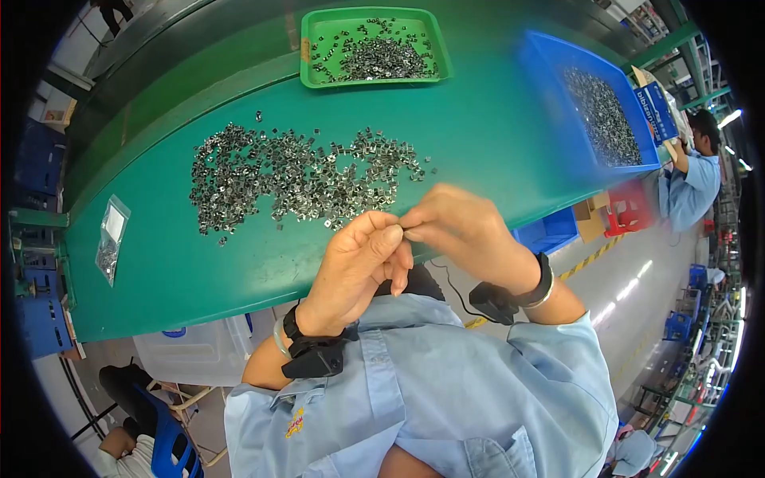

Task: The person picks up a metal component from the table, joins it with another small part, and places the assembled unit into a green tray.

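Both my hands meet just above the near edge of the green worktable, fingertips nearly touching. With thumb and index finger pinched, my left hand [358, 263] is closed, its other fingers curled below. From the right, my right hand [466, 221] reaches in, also closed in a pinch. Whatever lies between the fingertips is tiny and mostly hidden; only a dark speck shows. Just beyond my hands, a loose heap of small shiny square metal parts [307, 179] spreads across the tabletop.
At the far side, a green tray [374, 83] holds more such parts. A blue bin [548, 80] full of small metal parts stands at the right. A clear zip bag [113, 227] lies on the left. A co-worker [692, 187] is beyond the bin.
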Demonstrator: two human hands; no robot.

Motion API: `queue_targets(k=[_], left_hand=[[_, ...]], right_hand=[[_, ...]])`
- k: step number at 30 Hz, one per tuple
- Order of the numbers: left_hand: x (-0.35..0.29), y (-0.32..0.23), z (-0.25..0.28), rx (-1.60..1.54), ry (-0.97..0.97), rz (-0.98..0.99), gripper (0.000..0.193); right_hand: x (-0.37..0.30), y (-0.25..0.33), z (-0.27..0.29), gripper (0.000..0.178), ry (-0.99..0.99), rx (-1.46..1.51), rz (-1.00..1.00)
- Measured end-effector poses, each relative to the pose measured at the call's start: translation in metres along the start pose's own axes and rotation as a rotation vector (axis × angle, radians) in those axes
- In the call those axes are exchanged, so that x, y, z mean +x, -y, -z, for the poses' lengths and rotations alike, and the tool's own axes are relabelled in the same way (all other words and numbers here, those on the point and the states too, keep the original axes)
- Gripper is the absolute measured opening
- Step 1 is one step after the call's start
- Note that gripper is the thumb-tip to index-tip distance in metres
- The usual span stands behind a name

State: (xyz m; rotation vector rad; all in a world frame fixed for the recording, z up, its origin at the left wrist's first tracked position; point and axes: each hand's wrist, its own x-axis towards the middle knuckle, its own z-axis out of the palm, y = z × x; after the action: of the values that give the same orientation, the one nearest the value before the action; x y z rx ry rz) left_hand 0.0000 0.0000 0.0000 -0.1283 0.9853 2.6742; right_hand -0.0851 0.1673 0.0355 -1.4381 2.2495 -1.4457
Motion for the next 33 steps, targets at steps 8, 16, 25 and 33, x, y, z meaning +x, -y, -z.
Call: queue_targets(k=[8, 16, 25, 33], left_hand=[[-0.007, -0.001, 0.000, -0.021, -0.012, -0.020, 0.020], [-0.013, 0.001, -0.004, 0.203, -0.113, -0.107, 0.021], [-0.015, -0.001, -0.005, 0.205, -0.097, -0.075, 0.019], [-0.015, -0.001, 0.000, 0.126, -0.044, -0.047, 0.018]], right_hand=[[-0.005, 0.006, -0.027, 0.020, -0.205, -0.172, 0.048], [-0.009, 0.005, -0.032, 0.020, -0.233, -0.226, 0.092], [-0.015, 0.005, -0.033, 0.019, -0.244, -0.185, 0.079], [-0.017, 0.009, -0.034, 0.018, -0.257, -0.123, 0.054]])
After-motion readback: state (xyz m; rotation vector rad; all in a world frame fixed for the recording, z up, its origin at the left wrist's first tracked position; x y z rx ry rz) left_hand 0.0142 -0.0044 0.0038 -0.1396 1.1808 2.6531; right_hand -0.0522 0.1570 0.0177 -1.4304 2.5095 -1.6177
